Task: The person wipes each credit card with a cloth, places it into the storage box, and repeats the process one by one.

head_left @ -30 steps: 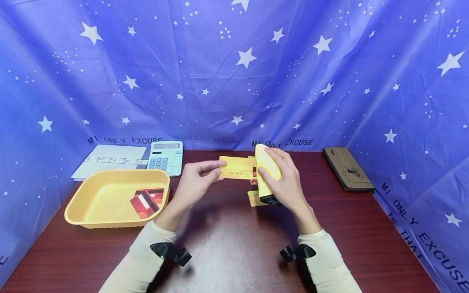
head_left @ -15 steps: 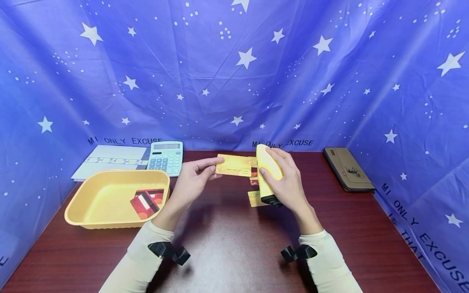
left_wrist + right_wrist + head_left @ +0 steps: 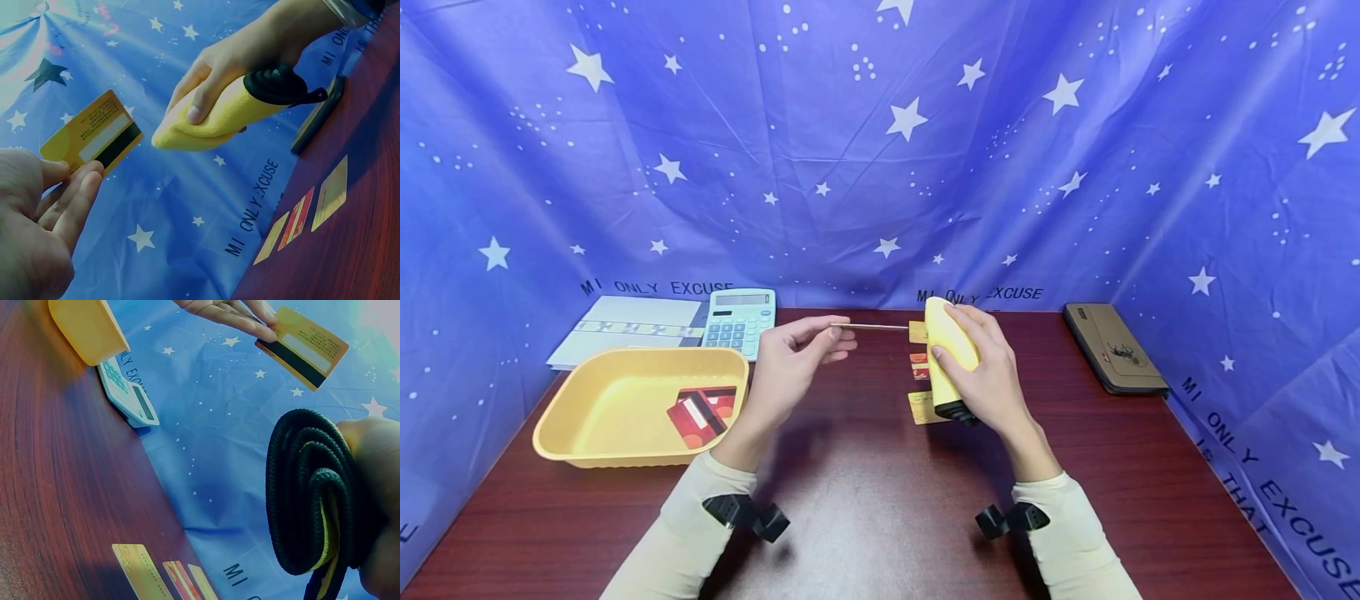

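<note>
My left hand (image 3: 786, 371) pinches a gold bank card (image 3: 94, 134) by one end between thumb and fingers. The card is edge-on in the head view, while both wrist views show its back with a dark magnetic stripe. My right hand (image 3: 988, 367) grips a folded yellow cloth (image 3: 946, 346) with thick black edging (image 3: 294, 494), its layers showing at the end. Held above the table, the cloth is a short way right of the card. Below it, a gold card (image 3: 917, 332), a red card (image 3: 920, 367) and another gold card (image 3: 922, 408) lie in a row, partly hidden.
On the left stands a yellow basin (image 3: 617, 450) with red cards (image 3: 694, 423) inside. Behind it are a light-blue calculator (image 3: 739, 321) and a white box-like item (image 3: 625, 310). A brown wallet (image 3: 1112, 346) lies at the far right, near the star-patterned curtain (image 3: 880, 150).
My left hand has drawn the gold card slightly left and tipped it from face-up to edge-on in the head view. My right hand and the cloth have barely moved.
</note>
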`<state>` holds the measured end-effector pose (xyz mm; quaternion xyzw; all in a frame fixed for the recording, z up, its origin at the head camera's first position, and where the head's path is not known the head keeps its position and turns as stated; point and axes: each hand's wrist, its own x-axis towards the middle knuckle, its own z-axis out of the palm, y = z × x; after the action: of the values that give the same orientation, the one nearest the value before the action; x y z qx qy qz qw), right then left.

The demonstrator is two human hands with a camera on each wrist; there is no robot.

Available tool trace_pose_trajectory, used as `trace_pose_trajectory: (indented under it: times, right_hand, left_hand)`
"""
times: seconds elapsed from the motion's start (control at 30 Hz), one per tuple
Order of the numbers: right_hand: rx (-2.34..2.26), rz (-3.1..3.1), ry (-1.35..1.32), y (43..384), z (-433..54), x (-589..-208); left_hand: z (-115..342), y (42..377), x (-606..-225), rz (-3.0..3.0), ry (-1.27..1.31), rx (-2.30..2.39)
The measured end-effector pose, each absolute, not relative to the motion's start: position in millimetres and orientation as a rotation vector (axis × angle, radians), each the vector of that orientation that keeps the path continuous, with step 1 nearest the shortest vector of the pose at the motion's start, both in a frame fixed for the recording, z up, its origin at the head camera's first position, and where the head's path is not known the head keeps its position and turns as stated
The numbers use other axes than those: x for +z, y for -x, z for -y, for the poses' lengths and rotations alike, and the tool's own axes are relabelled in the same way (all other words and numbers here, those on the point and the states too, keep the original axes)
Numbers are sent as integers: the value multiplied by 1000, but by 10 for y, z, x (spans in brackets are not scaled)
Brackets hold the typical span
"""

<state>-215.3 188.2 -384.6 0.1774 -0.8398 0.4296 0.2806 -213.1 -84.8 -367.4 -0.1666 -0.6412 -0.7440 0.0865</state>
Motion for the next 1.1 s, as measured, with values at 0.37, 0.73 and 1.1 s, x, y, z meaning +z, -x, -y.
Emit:
trace_pose_trajectory:
  times: [0.37, 0.73, 1.1]
  right_hand:
    - [1147, 2245, -490, 2153, -1877, -3855]
    - [1135, 2251, -504, 2143, -1864, -3846]
    - [1125, 2256, -507, 2136, -1861, -3841]
  left_hand:
    - [869, 2129, -3685, 1995, 303, -1853]
    - [843, 2124, -3675, 2028, 304, -2047]
    - [841, 2158, -3719, 1951, 400, -2083]
